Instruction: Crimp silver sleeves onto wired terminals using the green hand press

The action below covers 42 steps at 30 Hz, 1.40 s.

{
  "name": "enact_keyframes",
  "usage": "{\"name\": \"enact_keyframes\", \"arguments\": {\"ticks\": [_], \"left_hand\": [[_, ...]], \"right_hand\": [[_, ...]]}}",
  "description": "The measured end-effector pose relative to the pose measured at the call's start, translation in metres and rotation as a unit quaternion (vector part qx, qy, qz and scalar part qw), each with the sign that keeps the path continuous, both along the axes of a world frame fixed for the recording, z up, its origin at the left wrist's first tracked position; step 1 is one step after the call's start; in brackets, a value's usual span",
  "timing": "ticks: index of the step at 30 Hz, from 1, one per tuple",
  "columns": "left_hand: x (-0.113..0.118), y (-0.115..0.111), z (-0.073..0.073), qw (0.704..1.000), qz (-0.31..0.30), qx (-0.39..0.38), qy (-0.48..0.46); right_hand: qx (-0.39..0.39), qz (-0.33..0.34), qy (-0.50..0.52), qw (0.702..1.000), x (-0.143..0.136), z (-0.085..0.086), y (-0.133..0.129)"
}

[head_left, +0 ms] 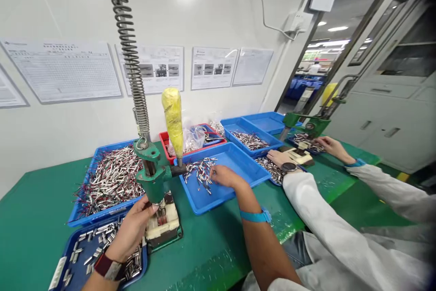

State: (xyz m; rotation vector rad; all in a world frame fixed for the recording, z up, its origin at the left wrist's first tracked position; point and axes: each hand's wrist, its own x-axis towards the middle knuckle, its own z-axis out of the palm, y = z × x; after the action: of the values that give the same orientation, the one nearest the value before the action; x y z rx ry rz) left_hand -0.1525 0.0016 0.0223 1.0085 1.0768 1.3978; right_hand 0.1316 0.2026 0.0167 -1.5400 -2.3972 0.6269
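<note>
My left hand (134,225) is at the base of the green hand press (152,182), fingers closed near the press head; what they hold is too small to make out. My right hand (223,176) is over the blue tray (238,164), fingers pinched beside a loose pile of small wired parts (201,173). Whatever it grips is too small to tell. The yellow-wrapped press handle (173,120) stands upright between my hands.
A blue tray heaped with wired parts (114,180) and a tray of metal cylinders (85,248) lie left. Behind is a red tray (164,143). At right, a co-worker's hands (281,159) work at another green press (308,124), beside more trays.
</note>
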Motion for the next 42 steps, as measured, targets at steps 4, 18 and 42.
{"name": "enact_keyframes", "arguments": {"ticks": [4,18,42], "left_hand": [[-0.004,0.003,0.013,0.999,-0.031,-0.017,-0.008],[-0.008,0.012,0.002,0.997,0.061,0.029,-0.041],[-0.06,-0.022,-0.002,0.691,-0.017,-0.091,0.717]], "right_hand": [[0.004,-0.017,-0.004,1.0,-0.016,-0.01,-0.004],[0.012,0.082,0.195,0.977,-0.029,-0.008,-0.01],[-0.099,0.069,0.46,0.88,-0.107,-0.014,-0.167]]}}
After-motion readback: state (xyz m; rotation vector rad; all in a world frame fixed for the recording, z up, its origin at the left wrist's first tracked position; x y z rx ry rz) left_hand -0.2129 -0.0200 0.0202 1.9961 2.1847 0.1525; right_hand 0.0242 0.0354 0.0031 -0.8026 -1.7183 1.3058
